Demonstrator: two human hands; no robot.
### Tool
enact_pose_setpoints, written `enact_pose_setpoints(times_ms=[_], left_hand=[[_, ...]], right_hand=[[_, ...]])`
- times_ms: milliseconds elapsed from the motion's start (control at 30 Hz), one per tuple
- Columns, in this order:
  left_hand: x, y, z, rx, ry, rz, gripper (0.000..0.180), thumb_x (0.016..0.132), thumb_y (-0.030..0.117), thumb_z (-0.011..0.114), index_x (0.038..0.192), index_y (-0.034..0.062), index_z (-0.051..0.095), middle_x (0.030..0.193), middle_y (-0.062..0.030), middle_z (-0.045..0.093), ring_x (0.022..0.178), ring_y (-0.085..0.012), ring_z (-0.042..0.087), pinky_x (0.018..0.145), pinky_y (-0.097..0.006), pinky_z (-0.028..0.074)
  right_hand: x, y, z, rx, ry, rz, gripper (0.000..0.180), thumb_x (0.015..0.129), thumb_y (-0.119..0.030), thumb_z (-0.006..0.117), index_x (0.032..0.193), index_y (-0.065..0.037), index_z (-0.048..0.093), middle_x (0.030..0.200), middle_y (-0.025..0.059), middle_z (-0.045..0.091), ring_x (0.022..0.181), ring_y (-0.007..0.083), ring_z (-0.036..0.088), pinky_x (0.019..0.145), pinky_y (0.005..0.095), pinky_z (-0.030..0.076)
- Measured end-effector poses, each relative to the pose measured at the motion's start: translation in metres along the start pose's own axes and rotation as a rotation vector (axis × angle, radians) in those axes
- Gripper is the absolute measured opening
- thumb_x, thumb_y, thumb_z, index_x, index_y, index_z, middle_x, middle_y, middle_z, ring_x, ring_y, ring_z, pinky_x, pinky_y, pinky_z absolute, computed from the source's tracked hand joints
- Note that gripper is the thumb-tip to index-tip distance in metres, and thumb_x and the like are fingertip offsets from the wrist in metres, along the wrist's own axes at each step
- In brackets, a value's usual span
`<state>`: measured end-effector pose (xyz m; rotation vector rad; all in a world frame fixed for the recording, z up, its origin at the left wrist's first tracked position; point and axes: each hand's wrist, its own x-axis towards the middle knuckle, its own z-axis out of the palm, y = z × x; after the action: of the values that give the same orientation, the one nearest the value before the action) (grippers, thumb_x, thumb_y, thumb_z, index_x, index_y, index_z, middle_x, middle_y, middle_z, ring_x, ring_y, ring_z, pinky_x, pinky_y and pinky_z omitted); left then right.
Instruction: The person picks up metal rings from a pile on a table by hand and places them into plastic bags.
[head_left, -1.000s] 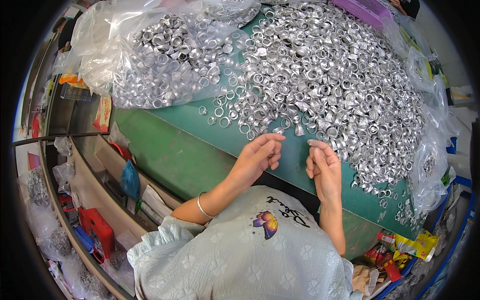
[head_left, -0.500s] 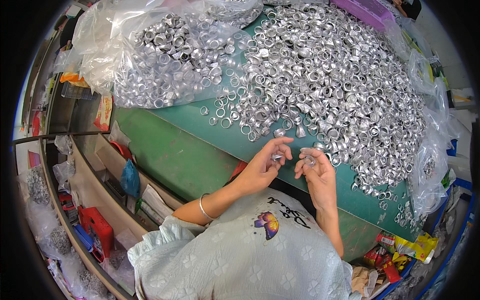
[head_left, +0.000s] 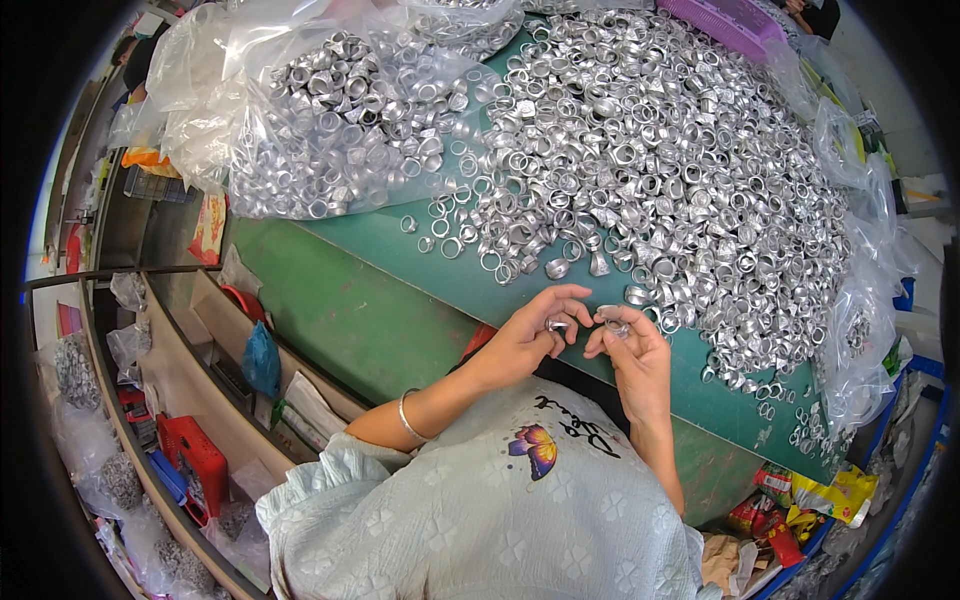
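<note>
Fingers of the left hand (head_left: 530, 332) are bent in a loose curl, with the pointing finger (head_left: 570, 292) held out straighter, and they seem to have hold of a small silver ring (head_left: 556, 325). Just beside it, in this one view from the head, the right hand (head_left: 642, 365) has its thumb and fingers closed in a pinch on another ring (head_left: 617, 328). Both hands are up near the edge of the green table (head_left: 390, 240), close to each other but not clearly touching. Past the fingertips lies a big pile of rings (head_left: 660, 150), all shiny and silver. One fat ring (head_left: 557, 268) sits on the table at the pile's near edge. To the left is a clear plastic bag (head_left: 195, 140) with lots more rings inside, and a purple basket (head_left: 730, 28) is at the far edge. I think the step in hand is holding and handling single rings, one in each hand, away from the pile. As I see it, the next move calls for a soft but sure pinch, because little smooth rings could slip. I cannot tell if the left ring is pinched tight or just resting in the curl.
</note>
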<state>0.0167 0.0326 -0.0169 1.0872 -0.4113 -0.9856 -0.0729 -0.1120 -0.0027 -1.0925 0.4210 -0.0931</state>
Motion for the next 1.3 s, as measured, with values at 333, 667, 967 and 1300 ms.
enact_pose_setpoints(times_ms=[333, 667, 967, 1300], left_hand=[[-0.001, -0.002, 0.003, 0.219, 0.062, 0.078, 0.058, 0.071, -0.015, 0.027, 0.125, 0.0045, 0.033, 0.103, -0.0083, 0.050, 0.080, -0.0138, 0.044, 0.072, -0.026, 0.041], [-0.003, 0.008, 0.010, 0.471, 0.094, 0.132, 0.055, 0.073, -0.017, 0.028, 0.126, 0.0010, 0.031, 0.105, -0.0125, 0.052, 0.080, -0.0159, 0.048, 0.078, -0.028, 0.041], [-0.003, 0.006, 0.010, 0.437, 0.103, 0.119, 0.052, 0.076, -0.016, 0.031, 0.125, 0.0013, 0.034, 0.097, -0.0109, 0.051, 0.078, -0.0153, 0.049, 0.074, -0.026, 0.042], [0.017, 0.017, -0.005, 1.129, 0.452, 0.372, 0.029, 0.072, 0.001, 0.062, 0.099, 0.0016, 0.052, 0.084, -0.0115, 0.045, 0.074, -0.0239, 0.047, 0.063, -0.032, 0.041]], right_hand=[[-0.002, 0.000, -0.002, -0.062, 0.000, -0.030, 0.018, 0.084, 0.003, 0.050, 0.101, 0.006, 0.054, 0.087, 0.0106, 0.058, 0.072, 0.0145, 0.059, 0.068, 0.0254, 0.048], [-0.003, -0.005, -0.001, -0.075, 0.006, 0.061, 0.019, 0.083, 0.002, 0.052, 0.101, 0.008, 0.054, 0.089, 0.0142, 0.061, 0.065, 0.0177, 0.062, 0.057, 0.0252, 0.052], [-0.004, -0.009, -0.001, -0.063, -0.013, 0.112, 0.019, 0.085, -0.001, 0.050, 0.102, 0.007, 0.053, 0.089, 0.0163, 0.060, 0.060, 0.0185, 0.061, 0.051, 0.0248, 0.050], [0.016, 0.001, -0.007, 0.304, 0.100, 0.073, 0.018, 0.089, -0.019, 0.050, 0.085, -0.001, 0.054, 0.070, 0.0024, 0.050, 0.056, 0.0087, 0.047, 0.045, 0.0196, 0.036]])
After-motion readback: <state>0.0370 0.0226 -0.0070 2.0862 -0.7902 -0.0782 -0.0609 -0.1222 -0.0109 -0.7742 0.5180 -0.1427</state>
